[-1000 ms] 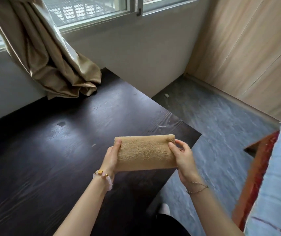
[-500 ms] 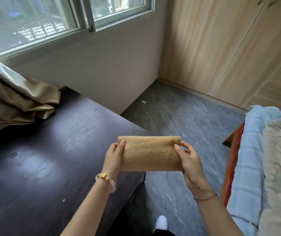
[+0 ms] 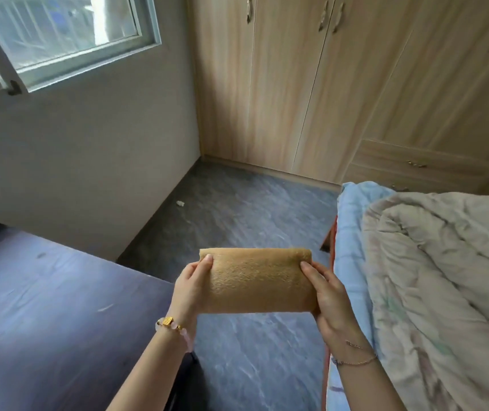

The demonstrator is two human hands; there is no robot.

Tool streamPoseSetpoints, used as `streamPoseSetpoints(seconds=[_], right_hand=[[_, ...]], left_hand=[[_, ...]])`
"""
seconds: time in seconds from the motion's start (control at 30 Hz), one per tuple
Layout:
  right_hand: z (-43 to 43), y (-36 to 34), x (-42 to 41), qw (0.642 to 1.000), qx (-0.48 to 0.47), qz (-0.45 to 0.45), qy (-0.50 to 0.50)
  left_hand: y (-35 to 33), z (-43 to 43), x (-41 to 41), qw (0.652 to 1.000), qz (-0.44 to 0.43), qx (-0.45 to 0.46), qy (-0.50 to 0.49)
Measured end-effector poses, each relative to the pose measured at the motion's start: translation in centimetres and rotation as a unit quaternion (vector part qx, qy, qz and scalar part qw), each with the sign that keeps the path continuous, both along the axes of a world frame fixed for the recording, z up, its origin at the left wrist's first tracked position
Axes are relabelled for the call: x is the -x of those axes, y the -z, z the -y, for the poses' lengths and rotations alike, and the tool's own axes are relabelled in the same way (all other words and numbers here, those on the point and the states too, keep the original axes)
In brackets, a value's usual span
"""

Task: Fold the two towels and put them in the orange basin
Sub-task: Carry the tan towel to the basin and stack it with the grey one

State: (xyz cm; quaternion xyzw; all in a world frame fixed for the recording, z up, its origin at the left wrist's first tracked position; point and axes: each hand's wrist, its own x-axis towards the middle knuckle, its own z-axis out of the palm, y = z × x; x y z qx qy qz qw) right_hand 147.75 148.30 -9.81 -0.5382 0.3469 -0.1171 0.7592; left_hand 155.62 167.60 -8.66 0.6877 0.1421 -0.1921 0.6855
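While left hand and right hand pinch the towel between table and bed, the curtain has left view.

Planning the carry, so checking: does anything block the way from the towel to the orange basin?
Cannot tell: the basin is not in view. The left hand and right hand hold the towel by its ends, over bare floor between the table and the bed.

Towel: tan, plain. Desk: dark purplish-brown, wood grain. Floor: grey-blue, marbled. Wardrobe: light wood grain. Sheet: pale blue, checked.
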Motion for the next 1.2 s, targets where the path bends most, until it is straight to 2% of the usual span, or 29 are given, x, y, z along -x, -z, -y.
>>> streamPoseSetpoints(seconds=[0.2,0.43,0.7,1.0,1.2], right_hand=[[4.5,-0.3,-0.7,0.997,-0.01,0.009,0.073],[8.5,0.6,-5.0,0.995,-0.006,-0.003,0.101],[15.2,1.0,-17.2,0.996,-0.007,-0.007,0.094],[22.0,-1.8,-29.1,0.995,-0.074,0.007,0.068],[25.6,-2.0,-34.0,0.992,-0.052,0.003,0.117]], left_hand=[[-0.7,5.8,-2.7,0.999,0.014,-0.005,0.047],[0.3,10.1,-7.9,0.997,-0.015,0.006,0.074],[0.6,16.7,-20.5,0.996,-0.023,0.042,0.073],[-1.4,24.0,-33.2,0.993,-0.036,0.052,0.099],[-1.1,28.0,-39.1,0.986,-0.074,0.052,0.141]])
